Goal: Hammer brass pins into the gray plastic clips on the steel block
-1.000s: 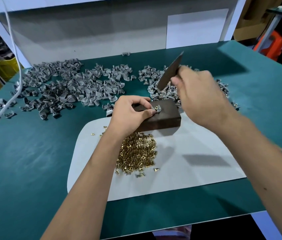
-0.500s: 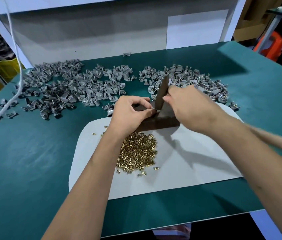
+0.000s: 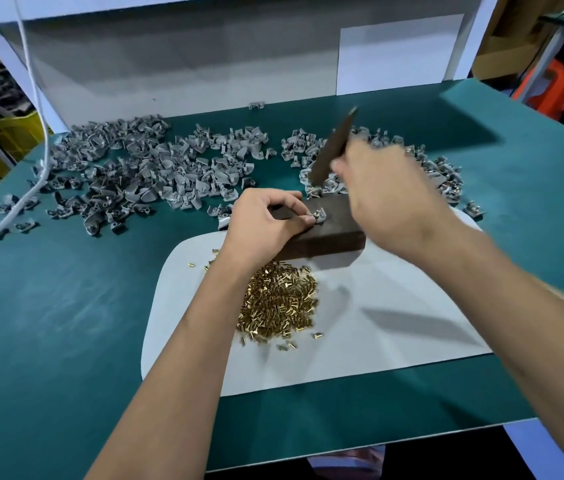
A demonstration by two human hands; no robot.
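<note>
I can read no writing, label, brand, number or sign anywhere before me; nothing on my surface (image 3: 66,323) or behind it carries lettering I can make out.

A green-topped bench (image 3: 66,323) is seen; on it are spread a white mat (image 3: 377,341) and heaps of gray clips (image 3: 142,168); a white cable (image 3: 36,133) is trailed across its left edge.

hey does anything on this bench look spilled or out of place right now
A few things stand out. A few brass pins lie apart from the main pin pile on the white mat. One gray clip sits alone near the back wall, far from the clip heaps.
</note>
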